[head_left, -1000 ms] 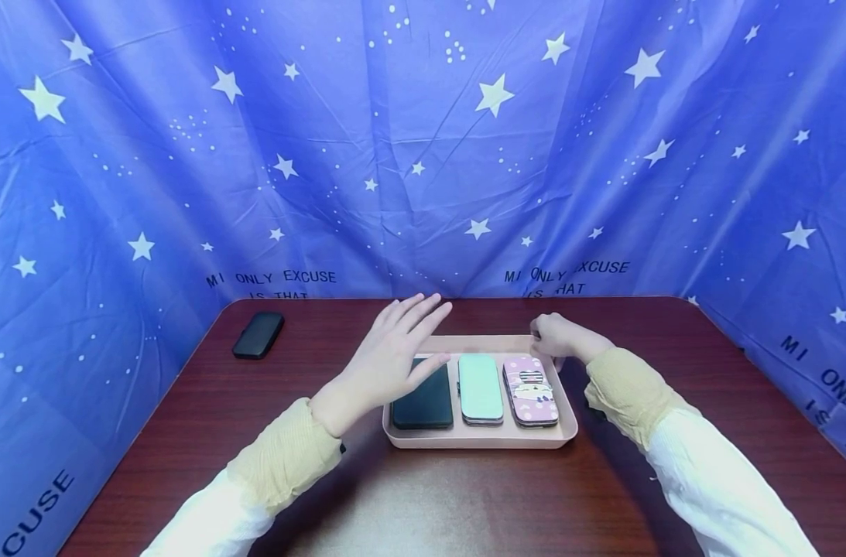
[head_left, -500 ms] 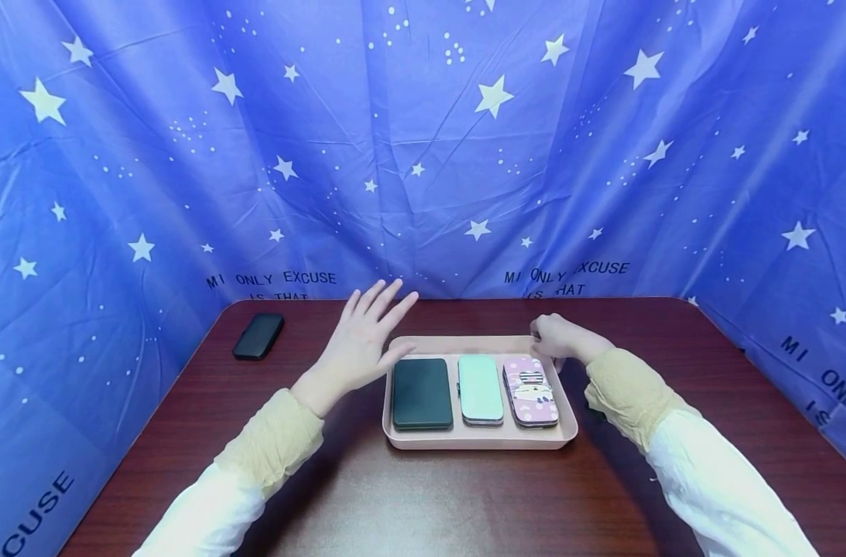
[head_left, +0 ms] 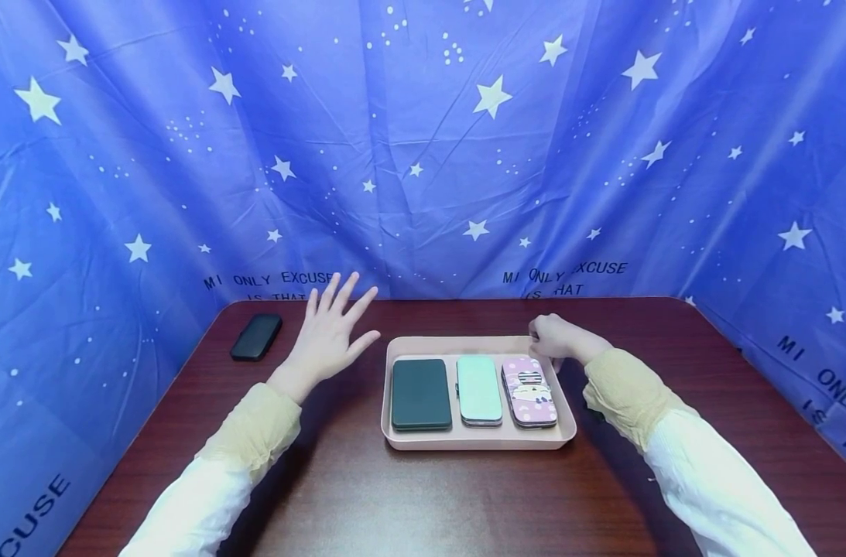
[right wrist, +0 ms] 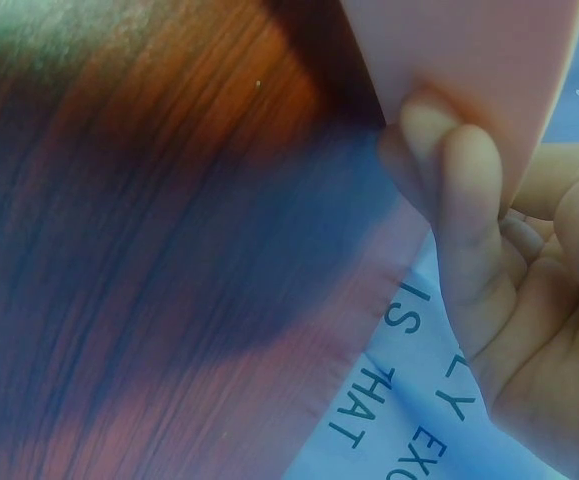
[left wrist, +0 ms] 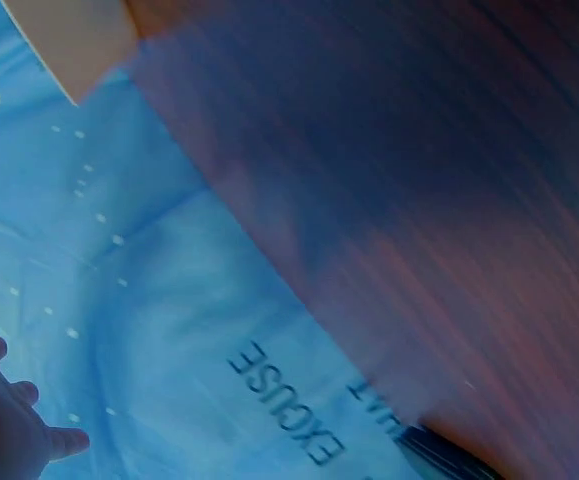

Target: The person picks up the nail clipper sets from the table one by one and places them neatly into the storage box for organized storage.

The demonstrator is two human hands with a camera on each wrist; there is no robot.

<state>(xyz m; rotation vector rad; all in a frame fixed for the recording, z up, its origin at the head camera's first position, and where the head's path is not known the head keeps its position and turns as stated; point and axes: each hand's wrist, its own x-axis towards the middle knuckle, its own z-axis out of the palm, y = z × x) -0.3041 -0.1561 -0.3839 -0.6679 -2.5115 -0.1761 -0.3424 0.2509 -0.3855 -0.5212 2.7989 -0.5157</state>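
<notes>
My right hand (head_left: 560, 339) grips the far right corner of a pale pink tray (head_left: 478, 442); in the right wrist view its fingers (right wrist: 471, 190) curl against the tray wall (right wrist: 469, 60). Three flat cases lie side by side in the tray: a dark green one (head_left: 421, 393), a mint green one (head_left: 479, 388) and a purple patterned one (head_left: 530, 391). Left of the tray, my left hand (head_left: 323, 340) is raised over the table with fingers spread, holding nothing. Beyond it to the left lies a small black case (head_left: 256, 336), partly seen in the left wrist view.
The dark red-brown wooden table (head_left: 450, 503) runs back to a blue curtain (head_left: 423, 124) with white stars and black lettering. The curtain also closes in the left and right sides.
My left hand has moved left, from above the dark green case to beside the black case. My right hand and the tray stay where they were.
</notes>
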